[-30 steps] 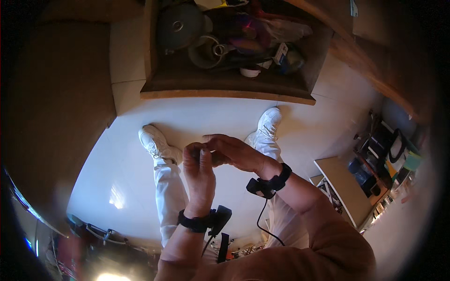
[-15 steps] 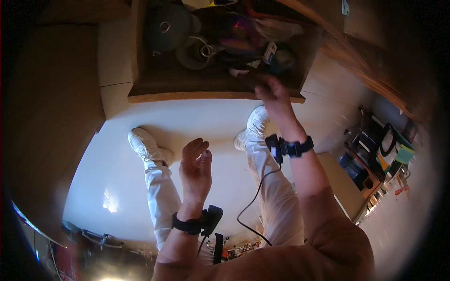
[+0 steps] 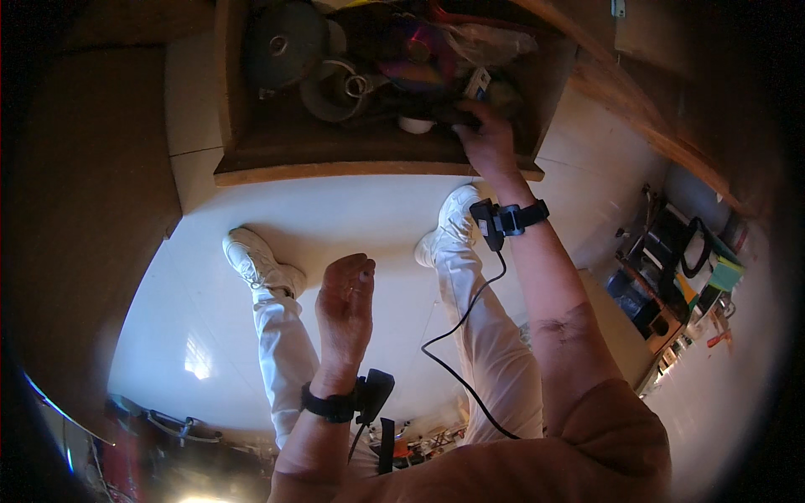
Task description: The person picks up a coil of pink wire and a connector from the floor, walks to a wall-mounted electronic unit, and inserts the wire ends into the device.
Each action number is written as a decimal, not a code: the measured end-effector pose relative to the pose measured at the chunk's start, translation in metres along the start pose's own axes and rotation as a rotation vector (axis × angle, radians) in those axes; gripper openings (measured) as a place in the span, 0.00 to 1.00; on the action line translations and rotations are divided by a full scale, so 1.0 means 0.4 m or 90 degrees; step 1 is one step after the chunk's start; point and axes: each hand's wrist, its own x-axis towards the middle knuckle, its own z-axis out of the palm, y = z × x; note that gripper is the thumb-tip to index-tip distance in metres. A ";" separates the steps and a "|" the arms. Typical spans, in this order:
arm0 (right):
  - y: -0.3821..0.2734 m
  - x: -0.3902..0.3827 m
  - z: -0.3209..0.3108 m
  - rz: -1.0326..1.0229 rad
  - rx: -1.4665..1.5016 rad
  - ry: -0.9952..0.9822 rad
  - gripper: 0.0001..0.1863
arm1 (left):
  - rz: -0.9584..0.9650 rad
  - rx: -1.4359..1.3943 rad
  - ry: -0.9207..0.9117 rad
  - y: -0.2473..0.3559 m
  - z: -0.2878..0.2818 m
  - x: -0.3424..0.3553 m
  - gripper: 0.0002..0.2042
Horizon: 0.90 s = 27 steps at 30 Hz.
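Note:
A wooden drawer (image 3: 369,173) stands pulled out at the far side, full of mixed items. My right hand (image 3: 489,144) reaches over its front edge, fingers curled round something dark that I cannot make out in the shadow. Close to those fingers lie a white round piece (image 3: 415,125) and a small white-and-blue box (image 3: 477,84). Further left in the drawer are a grey disc (image 3: 288,46) and a ring-shaped roll (image 3: 334,92). My left hand (image 3: 345,306) hovers above the floor, fingers bent in and thumb against them, with nothing visible in it.
A clear plastic bag (image 3: 490,44) lies at the drawer's back right. Wooden panels flank the drawer, one large and dark (image 3: 101,168) at left. My white shoes (image 3: 256,258) are on the pale floor. A crowded shelf (image 3: 671,277) stands at right. A black cable (image 3: 457,323) hangs from my right wrist.
My right hand has moved forward, deeper into the drawer, and its fingers have closed in. The left hand's fingers have drawn together. The view has shifted slightly.

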 end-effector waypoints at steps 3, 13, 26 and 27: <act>-0.005 0.004 0.001 -0.035 -0.057 -0.013 0.16 | 0.006 0.020 -0.002 0.000 0.002 0.001 0.07; -0.106 -0.057 -0.026 0.065 0.205 0.009 0.17 | 0.018 -0.016 -0.016 -0.005 0.003 -0.004 0.06; -0.252 -0.115 -0.043 0.246 1.144 -0.236 0.23 | -0.021 -0.075 -0.024 -0.008 -0.008 -0.006 0.11; -0.255 -0.118 -0.043 0.262 1.145 -0.237 0.24 | -0.022 -0.077 -0.024 -0.009 -0.006 -0.008 0.11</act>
